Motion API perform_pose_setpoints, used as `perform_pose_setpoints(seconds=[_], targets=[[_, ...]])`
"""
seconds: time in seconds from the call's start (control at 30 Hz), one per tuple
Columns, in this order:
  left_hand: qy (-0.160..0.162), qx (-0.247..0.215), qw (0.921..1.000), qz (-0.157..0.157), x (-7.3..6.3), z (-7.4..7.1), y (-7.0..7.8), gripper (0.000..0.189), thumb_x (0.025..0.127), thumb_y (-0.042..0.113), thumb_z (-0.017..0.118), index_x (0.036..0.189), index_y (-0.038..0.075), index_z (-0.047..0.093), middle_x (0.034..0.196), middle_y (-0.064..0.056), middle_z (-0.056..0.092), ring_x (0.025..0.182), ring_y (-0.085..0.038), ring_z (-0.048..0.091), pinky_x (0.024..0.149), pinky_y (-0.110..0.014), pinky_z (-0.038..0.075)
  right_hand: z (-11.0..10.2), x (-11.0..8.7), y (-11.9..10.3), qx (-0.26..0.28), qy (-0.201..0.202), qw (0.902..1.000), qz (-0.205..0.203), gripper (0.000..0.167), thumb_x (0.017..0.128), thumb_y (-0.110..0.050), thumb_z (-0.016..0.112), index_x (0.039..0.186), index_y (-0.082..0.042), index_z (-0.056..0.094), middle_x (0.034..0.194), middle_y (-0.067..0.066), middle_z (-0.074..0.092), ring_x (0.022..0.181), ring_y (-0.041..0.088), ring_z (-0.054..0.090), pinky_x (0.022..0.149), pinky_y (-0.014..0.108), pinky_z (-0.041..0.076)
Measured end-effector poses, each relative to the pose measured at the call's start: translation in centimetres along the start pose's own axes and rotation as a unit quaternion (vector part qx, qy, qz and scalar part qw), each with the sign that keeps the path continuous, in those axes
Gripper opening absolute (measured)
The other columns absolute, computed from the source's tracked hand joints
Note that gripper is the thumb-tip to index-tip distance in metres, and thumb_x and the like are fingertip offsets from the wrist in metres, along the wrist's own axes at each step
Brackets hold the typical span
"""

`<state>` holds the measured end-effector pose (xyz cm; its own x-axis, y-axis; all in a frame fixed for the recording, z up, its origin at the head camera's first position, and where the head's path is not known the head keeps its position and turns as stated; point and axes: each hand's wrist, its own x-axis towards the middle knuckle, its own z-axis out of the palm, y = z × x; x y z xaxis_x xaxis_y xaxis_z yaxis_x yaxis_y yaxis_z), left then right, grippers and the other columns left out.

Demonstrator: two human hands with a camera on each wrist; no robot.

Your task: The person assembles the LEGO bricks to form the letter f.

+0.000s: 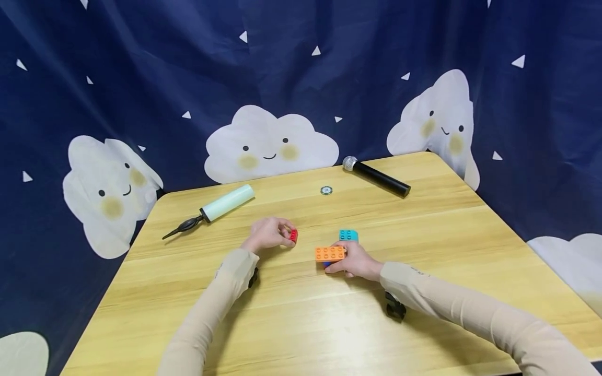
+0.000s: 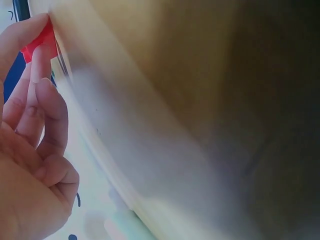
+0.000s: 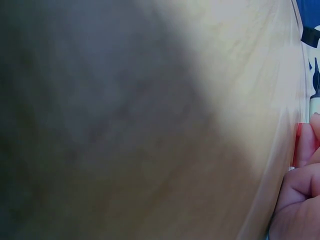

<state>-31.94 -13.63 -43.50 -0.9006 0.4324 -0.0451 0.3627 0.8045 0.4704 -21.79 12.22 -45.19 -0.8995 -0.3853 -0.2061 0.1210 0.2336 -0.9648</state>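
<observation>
Backdrop: navy cloud-print curtain (image 1: 188, 52) behind a wood-grain desk (image 1: 301, 324).
Left hand (image 1: 271, 233): fingers pinched on a small red brick (image 1: 293, 236); cannot tell whether it touches the desk.
Right hand (image 1: 358, 260): fingers clamped on an orange eight-stud brick (image 1: 329, 254) and the blue brick (image 1: 326, 265) beneath it.
Teal brick (image 1: 348, 235): on the desk, just beyond the right hand.
Brick step: handling pieces, apparently; red and orange near, not touching.
Next move: probably calls for steady grips, studs squared up before any pressing.
</observation>
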Motion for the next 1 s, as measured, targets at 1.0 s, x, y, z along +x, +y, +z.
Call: perform_pose_setpoints(seconds=[1.0], targets=[[0.030,-0.071,0.9926,0.093,-3.3,1.7,8.3,0.033,0.065,0.037,0.084,0.093,0.032,0.067,0.091,0.018,0.067,0.053,-0.006,0.046,0.052,-0.023,0.035,0.0,-0.1,-0.2,-0.026,0.008,0.9996,0.000,0.043,0.076,-0.005,0.078,0.114,-0.001,0.057,0.078,0.005,0.065,0.040,0.009,0.039,0.041,0.020,0.035]])
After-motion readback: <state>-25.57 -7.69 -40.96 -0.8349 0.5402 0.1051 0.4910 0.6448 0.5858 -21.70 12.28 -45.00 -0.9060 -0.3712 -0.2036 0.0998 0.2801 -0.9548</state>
